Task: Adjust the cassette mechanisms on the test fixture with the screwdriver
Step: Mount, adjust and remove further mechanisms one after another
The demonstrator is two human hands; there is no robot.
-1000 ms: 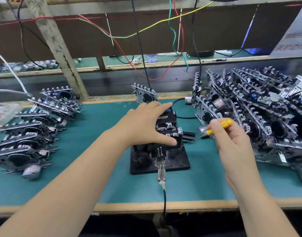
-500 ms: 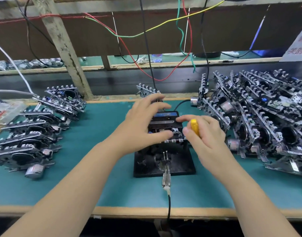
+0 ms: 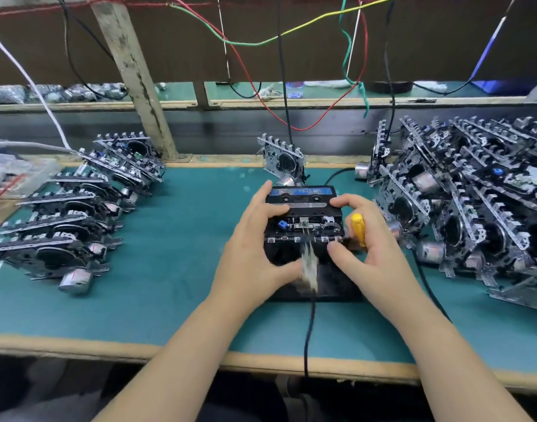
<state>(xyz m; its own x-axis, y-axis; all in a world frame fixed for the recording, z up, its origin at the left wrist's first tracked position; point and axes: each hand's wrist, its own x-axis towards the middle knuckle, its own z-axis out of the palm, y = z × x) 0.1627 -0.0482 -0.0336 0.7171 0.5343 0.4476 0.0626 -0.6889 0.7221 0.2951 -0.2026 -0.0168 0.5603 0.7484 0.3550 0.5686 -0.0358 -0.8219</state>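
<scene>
A cassette mechanism (image 3: 303, 220) with a black cassette on top sits on the black test fixture (image 3: 337, 287) in the middle of the green mat. My left hand (image 3: 255, 242) grips the mechanism's left side, thumb at its front edge. My right hand (image 3: 374, 242) grips its right side, forefinger on top and thumb at the front. The yellow-handled screwdriver (image 3: 358, 228) is tucked upright in my right palm; its tip is hidden. A blurred metal plug (image 3: 309, 266) on a black cable sticks out from the fixture's front.
Rows of cassette mechanisms (image 3: 75, 220) lie on the left of the mat, and a large heap (image 3: 480, 202) fills the right. One mechanism (image 3: 281, 161) stands upright behind the fixture. Loose wires (image 3: 291, 41) hang above. The bench's front edge (image 3: 200, 354) is close.
My right hand came from the right-hand heap to the fixture, swinging the screwdriver upright into its palm. My left hand slid off the top, and both hands now hold the mechanism's sides.
</scene>
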